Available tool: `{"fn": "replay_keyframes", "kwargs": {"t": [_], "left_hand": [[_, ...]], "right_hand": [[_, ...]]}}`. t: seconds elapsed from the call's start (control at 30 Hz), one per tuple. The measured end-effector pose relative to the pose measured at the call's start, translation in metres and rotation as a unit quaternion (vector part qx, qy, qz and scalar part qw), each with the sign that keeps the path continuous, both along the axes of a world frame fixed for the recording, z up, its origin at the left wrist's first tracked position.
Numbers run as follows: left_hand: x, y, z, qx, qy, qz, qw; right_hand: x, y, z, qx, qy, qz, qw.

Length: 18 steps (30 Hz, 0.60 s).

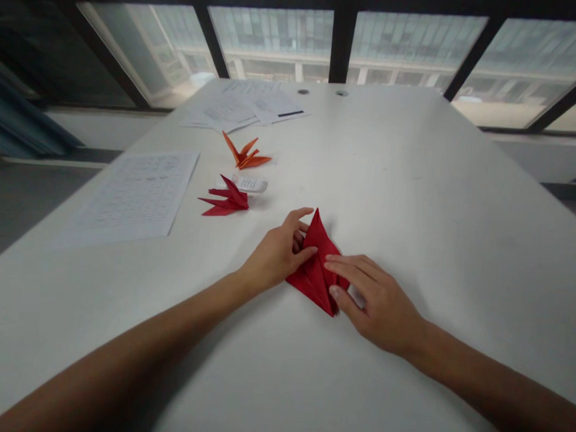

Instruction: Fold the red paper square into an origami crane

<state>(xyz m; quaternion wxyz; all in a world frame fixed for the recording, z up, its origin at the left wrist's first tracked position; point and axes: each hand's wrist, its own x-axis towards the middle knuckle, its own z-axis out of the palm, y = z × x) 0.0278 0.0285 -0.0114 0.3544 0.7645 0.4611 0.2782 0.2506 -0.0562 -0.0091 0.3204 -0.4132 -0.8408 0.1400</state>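
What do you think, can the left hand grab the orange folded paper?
Probably yes: nothing tall stands between the left hand and the orange folded paper, though that hand is touching a red folded paper.

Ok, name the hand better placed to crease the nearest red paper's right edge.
Probably the right hand: its fingers lie over that edge; the left hand touches the red paper farther left.

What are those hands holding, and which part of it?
A folded red paper. The left hand holds it by its left side; the right hand touches its right side, but I can't tell if it pinches.
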Motion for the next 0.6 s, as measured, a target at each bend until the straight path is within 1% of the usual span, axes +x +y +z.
{"fn": "replay_keyframes", "kwargs": {"t": [0.07, 0.13, 0.17, 0.23, 0.3, 0.37, 0.43, 0.5, 0.6], "left_hand": [[0.001, -0.002, -0.001, 0.041, 0.025, -0.002, 0.999], [0.001, -0.004, -0.002, 0.103, 0.051, -0.015, 0.993], [0.001, -0.005, -0.002, 0.143, 0.072, -0.024, 0.987], [0.000, -0.007, -0.001, 0.222, 0.135, -0.044, 0.965], [-0.001, -0.008, 0.001, 0.269, 0.211, -0.051, 0.938], [-0.001, -0.010, 0.004, 0.279, 0.264, -0.039, 0.922], [-0.001, -0.010, 0.006, 0.278, 0.286, -0.023, 0.917], [-0.001, -0.009, 0.007, 0.270, 0.292, -0.022, 0.917], [-0.001, -0.008, 0.007, 0.244, 0.287, -0.043, 0.925]], "right_hand": [[0.004, 0.004, 0.001, 0.027, 0.040, -0.031, 0.998], [0.008, 0.008, 0.002, 0.053, 0.022, -0.050, 0.997], [0.009, 0.010, 0.001, 0.059, -0.003, -0.047, 0.997], [0.010, 0.012, -0.001, 0.051, -0.061, -0.027, 0.996], [0.009, 0.013, -0.003, 0.034, -0.107, -0.011, 0.994], [0.008, 0.012, -0.004, 0.020, -0.130, -0.009, 0.991], [0.007, 0.010, -0.004, 0.017, -0.134, -0.014, 0.991], [0.006, 0.010, -0.004, 0.013, -0.129, -0.022, 0.991], [0.006, 0.010, -0.004, 0.007, -0.126, -0.025, 0.992]]}}
